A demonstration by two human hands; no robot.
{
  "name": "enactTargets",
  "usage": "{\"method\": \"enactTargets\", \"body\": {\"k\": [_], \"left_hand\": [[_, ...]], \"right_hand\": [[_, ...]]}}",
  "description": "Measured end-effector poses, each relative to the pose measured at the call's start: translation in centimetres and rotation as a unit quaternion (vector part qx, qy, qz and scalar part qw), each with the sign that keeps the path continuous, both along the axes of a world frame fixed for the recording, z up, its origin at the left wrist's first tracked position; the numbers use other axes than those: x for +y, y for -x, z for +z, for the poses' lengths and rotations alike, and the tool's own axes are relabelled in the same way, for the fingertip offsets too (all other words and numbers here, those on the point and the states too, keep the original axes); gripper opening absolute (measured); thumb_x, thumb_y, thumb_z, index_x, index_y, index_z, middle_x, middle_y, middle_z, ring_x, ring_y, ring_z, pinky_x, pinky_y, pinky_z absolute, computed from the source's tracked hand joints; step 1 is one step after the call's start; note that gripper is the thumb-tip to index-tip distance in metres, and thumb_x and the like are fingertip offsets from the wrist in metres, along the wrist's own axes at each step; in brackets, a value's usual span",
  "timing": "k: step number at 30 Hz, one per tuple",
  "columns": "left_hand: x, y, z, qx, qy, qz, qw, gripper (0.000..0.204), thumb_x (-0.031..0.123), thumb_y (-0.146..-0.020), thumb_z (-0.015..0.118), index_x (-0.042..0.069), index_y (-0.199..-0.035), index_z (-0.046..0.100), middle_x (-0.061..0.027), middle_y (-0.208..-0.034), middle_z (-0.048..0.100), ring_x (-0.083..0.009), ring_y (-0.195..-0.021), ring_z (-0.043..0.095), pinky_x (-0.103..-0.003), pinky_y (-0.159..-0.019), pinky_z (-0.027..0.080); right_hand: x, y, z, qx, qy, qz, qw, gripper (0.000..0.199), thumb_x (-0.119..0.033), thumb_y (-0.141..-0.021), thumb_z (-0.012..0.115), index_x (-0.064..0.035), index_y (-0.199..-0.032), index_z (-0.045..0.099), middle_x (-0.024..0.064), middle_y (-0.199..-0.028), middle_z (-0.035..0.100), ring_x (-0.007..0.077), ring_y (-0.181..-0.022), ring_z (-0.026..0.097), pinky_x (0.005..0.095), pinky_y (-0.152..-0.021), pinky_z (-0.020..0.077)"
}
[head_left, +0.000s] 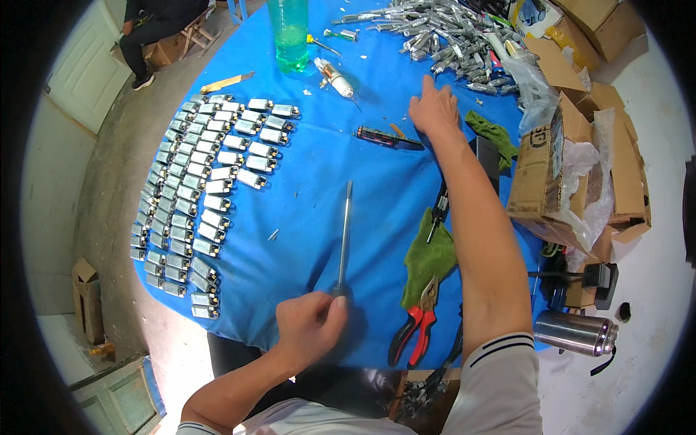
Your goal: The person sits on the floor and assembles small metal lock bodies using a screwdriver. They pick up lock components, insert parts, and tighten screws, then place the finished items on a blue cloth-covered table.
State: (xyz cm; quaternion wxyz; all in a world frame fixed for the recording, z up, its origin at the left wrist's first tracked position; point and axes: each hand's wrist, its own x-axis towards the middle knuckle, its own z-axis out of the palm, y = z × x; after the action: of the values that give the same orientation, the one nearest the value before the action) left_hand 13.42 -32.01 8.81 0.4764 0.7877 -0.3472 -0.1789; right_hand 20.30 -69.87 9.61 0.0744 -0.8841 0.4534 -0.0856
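My left hand (310,328) is closed in a fist around a screwdriver (346,232), its long metal shaft pointing away from me and its handle mostly hidden. My right hand (436,110) reaches far across the table, fingers stretched out, close to the near edge of a heap of small silvery metal parts (464,43). I see nothing held in it. A dark slim device with a strip of circuitry (389,138) lies just left of the right wrist. On the left, small silver rectangular cells (196,159) with dark ends stand in several rows.
Red-handled pliers (415,330) and a green cloth (428,257) lie left of my right forearm. Beyond are a green bottle (288,36), a glue bottle with a needle tip (334,77) and a yellow cutter (227,83). Cardboard boxes (536,170) and a steel flask (576,333) stand right.
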Motion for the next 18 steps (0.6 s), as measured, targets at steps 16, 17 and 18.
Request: {"method": "enactTargets", "body": {"k": [16, 17, 18], "left_hand": [[-0.1, -0.2, -0.6, 0.003, 0.028, 0.001, 1.000, 0.024, 0.011, -0.077, 0.068, 0.005, -0.057, 0.055, -0.0118, -0.051, 0.049, -0.0303, -0.042, 0.051, -0.037, -0.040, 0.036], [-0.2, -0.2, -0.6, -0.001, 0.030, 0.004, 1.000, 0.024, 0.011, -0.077, 0.068, 0.006, -0.057, 0.055, -0.0116, -0.050, 0.049, -0.0301, -0.042, 0.050, -0.037, -0.040, 0.036], [-0.2, -0.1, -0.5, -0.005, 0.031, 0.006, 0.999, 0.024, 0.011, -0.077, 0.068, 0.006, -0.057, 0.056, -0.0114, -0.050, 0.049, -0.0299, -0.042, 0.050, -0.037, -0.040, 0.036]], "right_hand": [[-5.3, -2.3, 0.0, -0.098, -0.033, -0.138, 0.985, 0.048, -0.041, -0.090, 0.056, -0.0027, -0.119, 0.059, 0.0175, -0.128, 0.052, 0.0364, -0.119, 0.047, 0.0498, -0.094, 0.0441], [-5.3, -2.2, 0.1, -0.142, -0.015, -0.162, 0.976, 0.052, -0.043, -0.088, 0.058, -0.0023, -0.120, 0.057, 0.0182, -0.128, 0.052, 0.0371, -0.117, 0.049, 0.0498, -0.093, 0.0450], [-5.6, -2.1, 0.4, -0.167, -0.006, -0.198, 0.966, 0.058, -0.045, -0.085, 0.061, -0.0018, -0.123, 0.055, 0.0189, -0.126, 0.052, 0.0376, -0.117, 0.048, 0.0497, -0.094, 0.0442]]}}
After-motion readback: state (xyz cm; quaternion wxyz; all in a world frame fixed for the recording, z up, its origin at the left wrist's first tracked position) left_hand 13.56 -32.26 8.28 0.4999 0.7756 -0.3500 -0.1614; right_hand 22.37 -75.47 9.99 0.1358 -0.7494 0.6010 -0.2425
